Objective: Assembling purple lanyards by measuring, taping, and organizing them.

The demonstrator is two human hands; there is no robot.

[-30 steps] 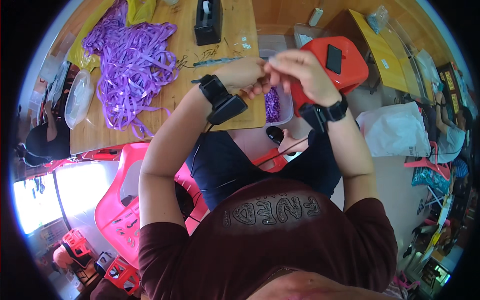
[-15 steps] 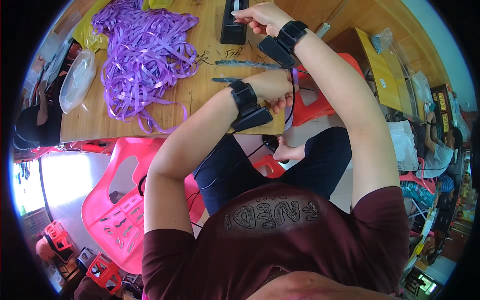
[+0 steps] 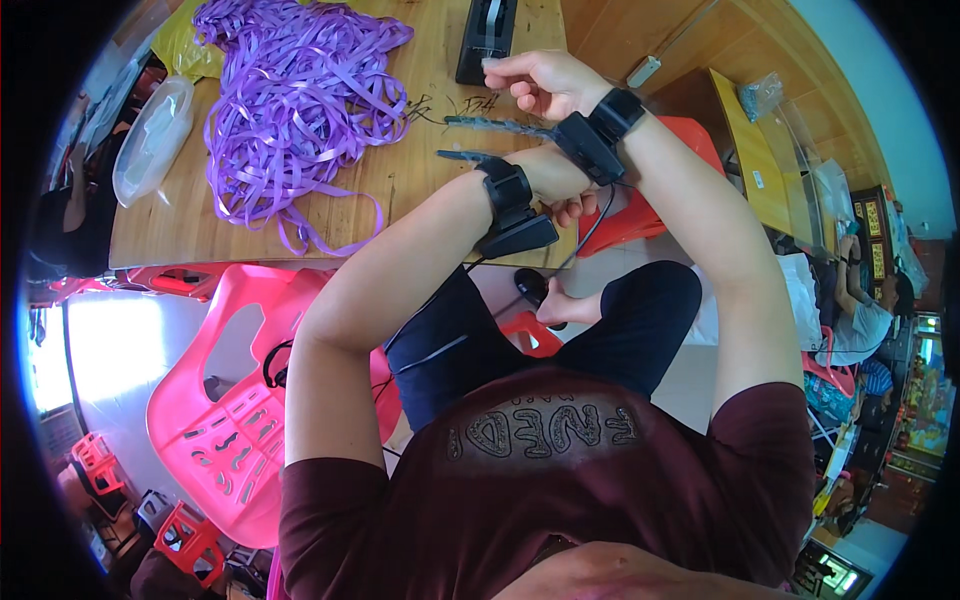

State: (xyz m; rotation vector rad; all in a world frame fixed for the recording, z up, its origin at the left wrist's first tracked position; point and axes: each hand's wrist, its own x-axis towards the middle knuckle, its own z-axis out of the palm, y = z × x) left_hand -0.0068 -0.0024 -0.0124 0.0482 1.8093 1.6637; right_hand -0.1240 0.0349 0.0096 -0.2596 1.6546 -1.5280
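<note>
A black tape dispenser [image 3: 486, 40] with a strip of clear tape stands at the table's far side. My right hand [image 3: 556, 82] is just to its right, thumb and forefinger pinched on the tape end at the dispenser's front, the other fingers curled. My left hand [image 3: 548, 176] is bent over the table's right edge with curled fingers. The right wrist's black device hides part of it, so what it grips does not show. Beside it lie a long dark, blade-like piece [image 3: 495, 125] and a shorter dark tip [image 3: 462, 155]. A big heap of purple ribbon [image 3: 300, 110] covers the table's left part.
The wooden table [image 3: 400, 180] has a clear plastic container [image 3: 155, 140] and a yellow bag [image 3: 185, 50] at its left. A pink chair [image 3: 225, 400] stands at my left, a red stool [image 3: 650, 200] beyond the right edge. Cables hang from both wrist devices. Other people sit at far left and right.
My right hand has come slightly nearer, its wrist now covering part of my left hand. The purple strip seen earlier by my left fingers is now hidden. The view has shifted a little.
</note>
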